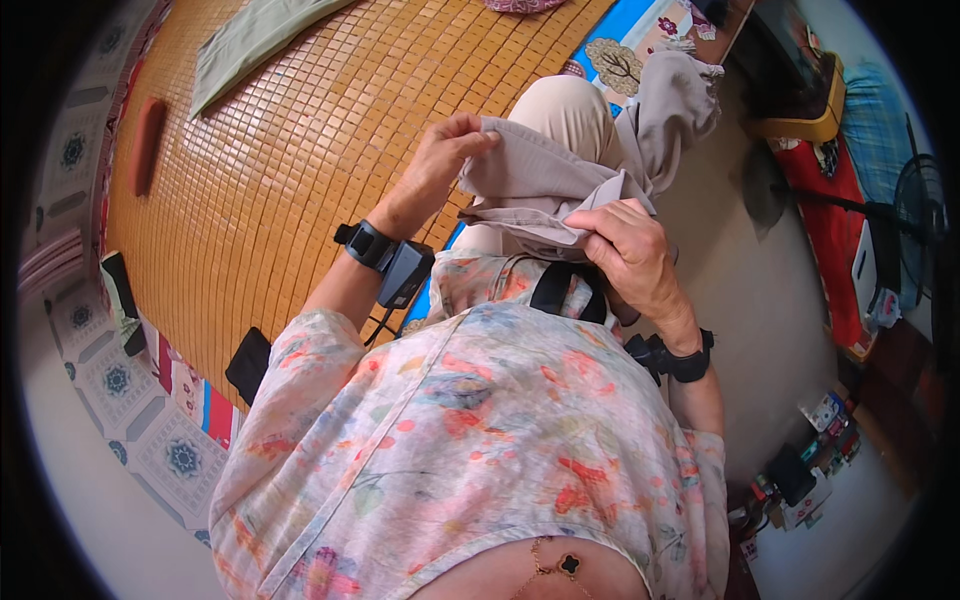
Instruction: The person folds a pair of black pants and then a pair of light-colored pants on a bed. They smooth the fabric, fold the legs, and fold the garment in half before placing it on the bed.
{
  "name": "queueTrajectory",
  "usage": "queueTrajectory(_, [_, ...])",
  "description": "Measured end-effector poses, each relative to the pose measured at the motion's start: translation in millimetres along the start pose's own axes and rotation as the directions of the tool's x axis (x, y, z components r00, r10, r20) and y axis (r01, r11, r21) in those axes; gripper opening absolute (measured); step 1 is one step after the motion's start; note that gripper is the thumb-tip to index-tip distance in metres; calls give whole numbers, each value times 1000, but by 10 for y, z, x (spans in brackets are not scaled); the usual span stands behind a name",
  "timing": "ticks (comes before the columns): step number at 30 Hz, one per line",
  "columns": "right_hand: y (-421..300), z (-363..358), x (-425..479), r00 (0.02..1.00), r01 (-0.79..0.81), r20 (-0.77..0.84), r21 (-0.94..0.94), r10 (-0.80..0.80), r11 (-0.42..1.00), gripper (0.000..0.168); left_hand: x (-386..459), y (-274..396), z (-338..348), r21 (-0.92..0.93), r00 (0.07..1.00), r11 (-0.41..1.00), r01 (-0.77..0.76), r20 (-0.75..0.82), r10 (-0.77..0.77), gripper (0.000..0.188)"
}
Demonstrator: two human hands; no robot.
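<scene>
A grey-beige cloth garment (pixel 540 169) lies across my lap, partly lifted between my hands. My left hand (pixel 444 154) pinches its upper left corner between thumb and fingers. Lower and to the right, my right hand (pixel 630 251) grips a folded edge near a seam. One length of the garment trails past my knee to the upper right and ends in a gathered hem (pixel 701 79). My knee in cream trousers (pixel 562 109) shows behind the cloth. The garment's exact kind cannot be told from its bunched folds.
I sit at the edge of a bamboo tile mat (pixel 315 172). On it lie a folded pale green cloth (pixel 259 49), a reddish-brown bar-shaped object (pixel 147 146) and a black pouch (pixel 249 366). To the right stand a fan (pixel 921 199) and a red-covered surface (pixel 814 225).
</scene>
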State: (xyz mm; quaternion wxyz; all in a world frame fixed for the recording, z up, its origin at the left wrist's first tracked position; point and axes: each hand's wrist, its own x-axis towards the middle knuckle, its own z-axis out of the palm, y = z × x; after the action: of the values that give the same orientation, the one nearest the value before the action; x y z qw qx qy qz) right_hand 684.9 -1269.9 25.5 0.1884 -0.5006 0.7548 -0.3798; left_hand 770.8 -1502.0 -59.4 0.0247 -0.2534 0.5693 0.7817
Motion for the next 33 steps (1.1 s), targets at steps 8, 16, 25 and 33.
queueTrajectory(8, [-85, -33, 91, 996, -15, 89, 136, 3, 991, 15, -98, 374, 6, -13, 990, 994, -110, -94, 108, 18])
queueTrajectory(16, [-222, -83, 181, 961, -189, 266, 417, 80, 889, 16, -133, 376, -115, 65, 996, 994, -87, -16, 88, 31])
queueTrajectory(25, [-181, 16, 264, 982, -175, 130, 378, 135, 909, 13, -269, 398, -38, 393, 973, 891, -229, 65, 221, 28])
queueTrajectory(33, [-149, 39, 245, 959, -278, 162, 401, 231, 873, 14, -260, 358, -49, 683, 919, 639, -353, 126, 373, 18])
